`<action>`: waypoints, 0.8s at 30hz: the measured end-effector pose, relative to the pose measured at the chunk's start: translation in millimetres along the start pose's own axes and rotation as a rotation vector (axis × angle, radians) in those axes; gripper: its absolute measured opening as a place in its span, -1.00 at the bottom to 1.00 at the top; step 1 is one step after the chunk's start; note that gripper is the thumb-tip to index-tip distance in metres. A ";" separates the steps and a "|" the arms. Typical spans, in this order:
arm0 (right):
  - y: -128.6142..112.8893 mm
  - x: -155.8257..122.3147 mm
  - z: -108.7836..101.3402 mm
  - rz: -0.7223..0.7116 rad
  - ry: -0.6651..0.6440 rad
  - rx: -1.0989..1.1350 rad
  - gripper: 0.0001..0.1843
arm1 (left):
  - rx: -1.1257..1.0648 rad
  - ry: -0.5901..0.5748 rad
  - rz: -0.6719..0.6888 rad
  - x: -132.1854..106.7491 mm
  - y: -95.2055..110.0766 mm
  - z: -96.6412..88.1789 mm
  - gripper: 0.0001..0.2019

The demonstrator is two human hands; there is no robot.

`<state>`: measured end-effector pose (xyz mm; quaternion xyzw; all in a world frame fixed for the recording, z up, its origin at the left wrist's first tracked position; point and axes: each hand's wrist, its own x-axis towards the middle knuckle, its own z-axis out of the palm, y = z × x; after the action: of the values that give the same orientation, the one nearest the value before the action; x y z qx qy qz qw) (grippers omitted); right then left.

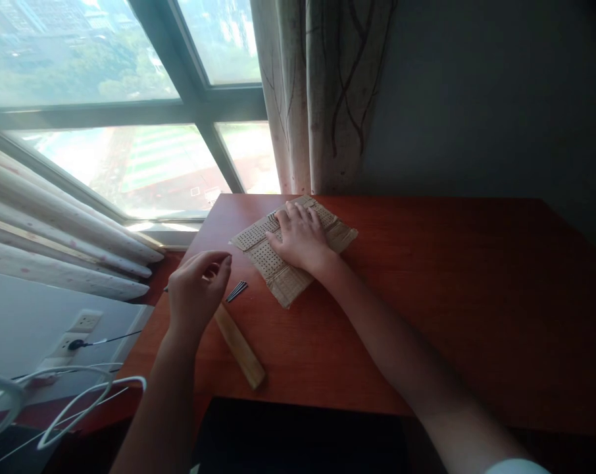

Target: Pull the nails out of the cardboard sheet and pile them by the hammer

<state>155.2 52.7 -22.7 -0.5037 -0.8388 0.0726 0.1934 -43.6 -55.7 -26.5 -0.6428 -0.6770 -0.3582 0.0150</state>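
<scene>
— While the right hand (300, 240) lies flat on that punched cardboard sheet (285, 288), what is the left hand (197, 296) doing?

— It hangs just above the bench (450, 296), near the left edge, with its fingers curled and the thumb close to the forefinger. Whether something thin is pinched there I cannot tell; a dark sliver (166, 288) shows at its left side, no more. The right hand is spread wide, palm down, over the middle of the sheet.

— Where does the sheet sit?

— Toward the back of the bench, near the curtain (327, 92), turned cornerwise. Rows of small holes run across it.

— How would it handle, do you think?

— Light and fairly stiff, I judge, but easy to crease and weaker along the rows of holes. It would likely slide on polished wood unless pressed. A flat palm over the middle, or a grip on a bare margin such as the near corner, looks the soundest hold.

— And beside the left hand?

— A little bundle of thin dark pins (237, 290) lies on the wood, just beside the fingertips and apart from the sheet. They look small, hard and ready to roll. Nearer the person lies a pale wooden strip (239, 347), slantwise.

— The room?

— The bench is reddish and smooth, set against a grey wall (475, 99). A large window (130, 99) to the left gives bright daylight. Below it is a wall socket (75, 332) with a plug in it, and white cables (81, 401) loop at the lower left.
</scene>
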 end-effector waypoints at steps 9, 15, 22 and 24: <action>-1.5 -0.7 -2.7 0.002 -0.005 -0.004 -0.43 | -0.071 -0.016 0.044 62.0 32.9 22.8 -0.82; -1.8 0.3 -0.2 0.001 0.011 -0.007 -0.42 | 0.039 -0.166 0.124 99.4 34.9 50.9 -0.89; -3.1 0.3 -5.1 0.004 0.007 0.006 -0.43 | 0.071 -0.210 0.119 103.0 35.2 56.7 -0.82; -3.0 0.6 -5.5 0.007 -0.003 0.010 -0.42 | 0.077 -0.217 0.089 102.9 38.5 53.7 -0.79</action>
<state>154.7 51.4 -16.6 -0.5057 -0.8368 0.0782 0.1946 -3.9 56.6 1.0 -0.7060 -0.6588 -0.2594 -0.0177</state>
